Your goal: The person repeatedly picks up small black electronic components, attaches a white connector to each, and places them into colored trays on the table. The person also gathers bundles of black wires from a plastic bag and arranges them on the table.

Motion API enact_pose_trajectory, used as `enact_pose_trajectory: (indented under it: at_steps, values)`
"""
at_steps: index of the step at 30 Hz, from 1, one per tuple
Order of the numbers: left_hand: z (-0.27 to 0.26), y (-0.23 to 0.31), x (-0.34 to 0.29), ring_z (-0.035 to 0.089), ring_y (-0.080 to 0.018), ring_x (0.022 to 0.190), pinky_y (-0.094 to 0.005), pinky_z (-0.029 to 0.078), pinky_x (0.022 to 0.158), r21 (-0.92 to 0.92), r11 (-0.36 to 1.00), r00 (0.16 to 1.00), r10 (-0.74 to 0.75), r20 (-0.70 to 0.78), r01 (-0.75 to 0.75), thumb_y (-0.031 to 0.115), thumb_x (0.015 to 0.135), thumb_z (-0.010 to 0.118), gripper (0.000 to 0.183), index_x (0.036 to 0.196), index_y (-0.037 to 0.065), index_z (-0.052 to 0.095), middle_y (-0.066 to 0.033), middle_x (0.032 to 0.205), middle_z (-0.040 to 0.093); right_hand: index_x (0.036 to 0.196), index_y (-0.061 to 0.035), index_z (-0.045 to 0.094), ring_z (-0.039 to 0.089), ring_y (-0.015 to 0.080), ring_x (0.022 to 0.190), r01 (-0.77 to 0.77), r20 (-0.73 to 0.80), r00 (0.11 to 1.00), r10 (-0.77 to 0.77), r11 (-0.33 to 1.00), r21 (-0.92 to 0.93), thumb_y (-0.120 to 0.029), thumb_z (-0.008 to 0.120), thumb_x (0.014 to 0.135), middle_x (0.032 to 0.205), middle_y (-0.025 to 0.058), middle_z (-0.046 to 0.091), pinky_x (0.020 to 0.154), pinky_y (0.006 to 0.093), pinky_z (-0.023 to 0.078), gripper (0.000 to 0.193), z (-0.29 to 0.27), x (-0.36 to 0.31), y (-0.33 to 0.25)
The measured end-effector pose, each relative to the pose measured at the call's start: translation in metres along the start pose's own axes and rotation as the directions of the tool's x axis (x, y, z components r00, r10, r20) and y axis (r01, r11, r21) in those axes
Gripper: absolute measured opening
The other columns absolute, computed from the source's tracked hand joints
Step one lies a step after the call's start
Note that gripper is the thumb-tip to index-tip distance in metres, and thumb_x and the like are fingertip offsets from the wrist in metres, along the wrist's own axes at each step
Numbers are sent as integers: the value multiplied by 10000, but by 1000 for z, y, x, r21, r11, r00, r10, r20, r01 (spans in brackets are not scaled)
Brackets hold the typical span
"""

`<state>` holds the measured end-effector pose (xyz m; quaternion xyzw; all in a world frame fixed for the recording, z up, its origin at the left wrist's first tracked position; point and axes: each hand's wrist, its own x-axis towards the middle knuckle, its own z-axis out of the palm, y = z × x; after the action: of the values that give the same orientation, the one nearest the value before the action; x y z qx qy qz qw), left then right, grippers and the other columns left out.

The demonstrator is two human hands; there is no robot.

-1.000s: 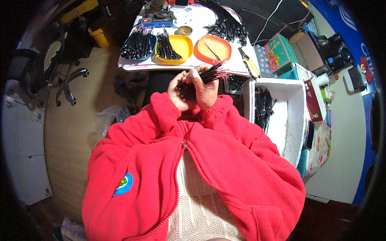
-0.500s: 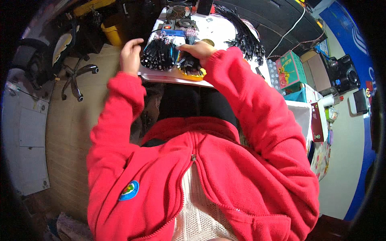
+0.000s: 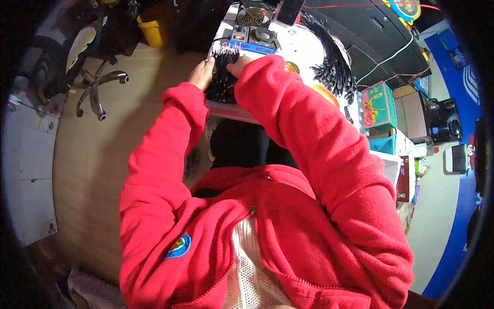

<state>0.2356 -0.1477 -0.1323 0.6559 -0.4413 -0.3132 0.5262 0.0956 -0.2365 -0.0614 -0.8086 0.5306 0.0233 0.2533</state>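
A bundle of thin black cables [image 3: 222, 81] with pale pinkish ends lies at the near left of a white table [image 3: 232, 110]. My left hand [image 3: 201, 74] presses against its left side, thumb up and fingers closed about the cables. From the other side my right hand [image 3: 240, 66] closes on the same bundle; its sleeve covers part of it. Just beyond the hands stands a small blue-fronted device [image 3: 254, 48] with a lit red switch [image 3: 239, 37]. A round fan grille [image 3: 254, 17] sits behind it.
More black cables [image 3: 335, 67] spread along the table's right side. A gold round thing [image 3: 292, 67] and an orange rim [image 3: 325, 94] show past my right sleeve. Green-and-pink box [image 3: 378, 105] stands at right, a dark cabinet [image 3: 360, 31] behind. Chair base [image 3: 92, 87] at left.
My left hand has moved right, from the table's left edge onto the cables. My right hand has come back to the bundle's right side. The view has shifted, with the table further right.
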Motion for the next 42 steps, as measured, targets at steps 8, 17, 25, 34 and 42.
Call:
enact_pose_trajectory:
  at_steps: [8, 17, 25, 34, 42]
  values:
    - [-2, 34, -17, 530, -231, 1165, -326, 365, 1005, -314, 946, 996, -63, 63, 79, 406, 993, 400, 509, 1258, -2, 549, -132, 1247, 591, 1073, 101, 632, 631, 377, 1024, -42, -119, 987, 113, 875, 483, -493, 663, 778, 1025, 283, 653, 902, 406, 472, 663, -13, -46, 2]
    - [5, 25, -18, 468, -208, 1260, -309, 344, 1043, -221, 975, 1000, 21, -11, -23, 352, 982, 458, 516, 1360, 1, 460, -142, 1353, 518, 987, 85, 545, 563, 477, 915, 442, -581, 787, -208, 848, 294, -163, 567, 865, 942, 316, 588, 833, 485, 451, 277, 28, -56, 21]
    - [9, 13, -13, 519, -264, 1226, -324, 369, 1020, -7, 991, 991, 135, 1, -135, 326, 986, 417, 437, 1329, 74, 516, -155, 1301, 564, 1033, 62, 527, 576, 468, 940, 392, -579, 812, -72, 803, 450, -84, 526, 871, 968, 304, 597, 827, 492, 456, 218, 39, -55, -3]
    - [1, 55, -41, 462, -180, 1250, -295, 296, 1081, -458, 888, 996, -76, -42, 48, 299, 972, 472, 460, 1304, -16, 526, -111, 1352, 523, 1315, 98, 418, 536, 426, 1145, 494, -578, 805, -137, 694, 523, -272, 408, 987, 1192, 340, 542, 968, 395, 419, 494, 18, -74, 9]
    - [9, 34, -33, 481, -182, 1223, -294, 299, 1062, -206, 979, 996, -29, -80, 12, 391, 993, 393, 509, 1293, 14, 555, -103, 1297, 567, 1311, 123, 386, 443, 438, 1241, 508, -626, 779, 27, 560, 655, -320, 366, 982, 1307, 342, 457, 1043, 413, 335, 552, 40, -50, -3]
